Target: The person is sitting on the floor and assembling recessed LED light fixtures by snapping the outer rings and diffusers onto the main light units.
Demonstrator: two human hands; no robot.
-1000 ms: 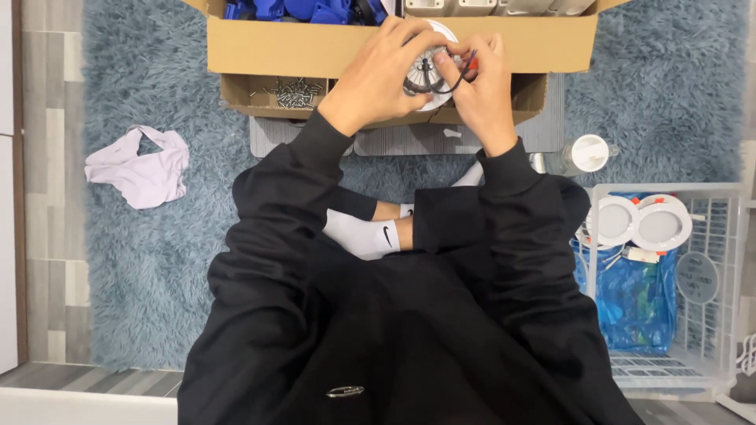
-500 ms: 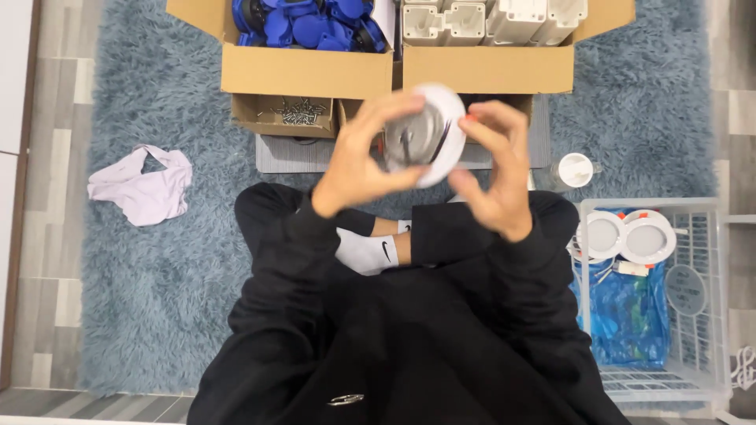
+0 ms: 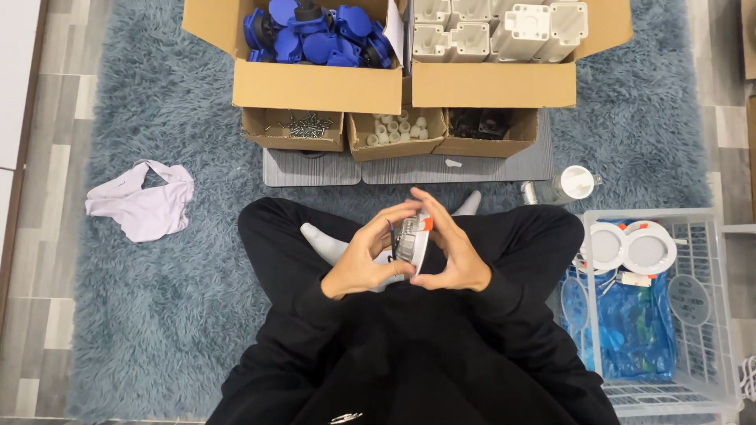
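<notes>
Hands [image 3: 409, 252] and lamp [image 3: 411, 240] now lower

One head camera looks steeply down, close above the lap.

Open shaggy blue-grey rug [image 3: 181, 315] lies to the left, with only a crumpled pale lilac cloth [image 3: 142, 206] on it, well apart from the hands. Straight ahead, the grey ribbed mat [image 3: 409, 168] shows a bare strip before a row of three small open cardboard trays [image 3: 390, 135]. Behind them two big open cardboard boxes [image 3: 405, 83] wall off the far edge. To the right, a clear bottle with a white cap [image 3: 568, 184] lies near the knee, and just beyond it a white wire basket [image 3: 669, 216] blocks that side.
</notes>
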